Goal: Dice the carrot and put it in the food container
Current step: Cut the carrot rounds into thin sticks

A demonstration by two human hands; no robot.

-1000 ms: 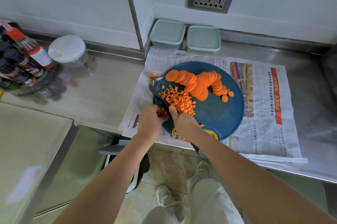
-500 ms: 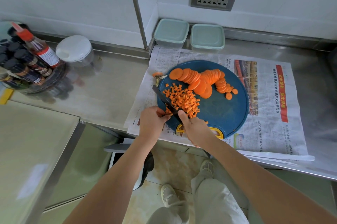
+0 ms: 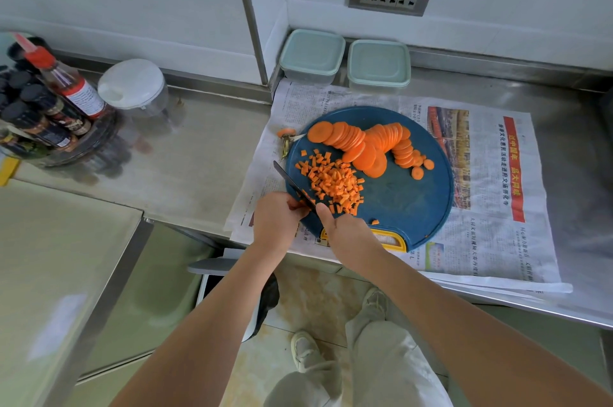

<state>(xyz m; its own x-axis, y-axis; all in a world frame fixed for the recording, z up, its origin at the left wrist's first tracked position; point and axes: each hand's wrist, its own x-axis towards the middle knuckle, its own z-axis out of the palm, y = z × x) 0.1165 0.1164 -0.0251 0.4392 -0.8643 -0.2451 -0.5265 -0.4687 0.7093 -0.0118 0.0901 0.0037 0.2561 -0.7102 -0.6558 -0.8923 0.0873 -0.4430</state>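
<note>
Dicing stage, judged roughly a third through.

Working over a newspaper (image 3: 491,240) spread on the steel counter, with a round blue cutting board (image 3: 404,194) lying on top of it.

Beyond the board at 12 o'clock, against the wall: two pale green food containers (image 3: 311,53), side by side, lids on. Nothing seen inside them, so judged not yet filled and not yet opened.

Across the board from 10 to 2 o'clock: a fanned row of round carrot slices (image 3: 365,141), whole, not yet cut into cubes. Judged the larger share of the carrot.

Toward 8 o'clock on the board: a loose heap of diced carrot (image 3: 335,184), finished cubes, none transferred.

At the 7 o'clock rim: left hand (image 3: 275,224), fingers curled down, apparently pinning a small carrot piece (image 3: 296,206) against the board. Just beside it, right hand (image 3: 348,234) wrapped around the handle of a dark knife (image 3: 292,182), forefinger along the top, blade pointing toward 10 o'clock.

Off the board at 10 o'clock, on the paper: the trimmed carrot top (image 3: 286,133).

Left to do: dicing the slices, opening a container, moving the cubes in.
</note>
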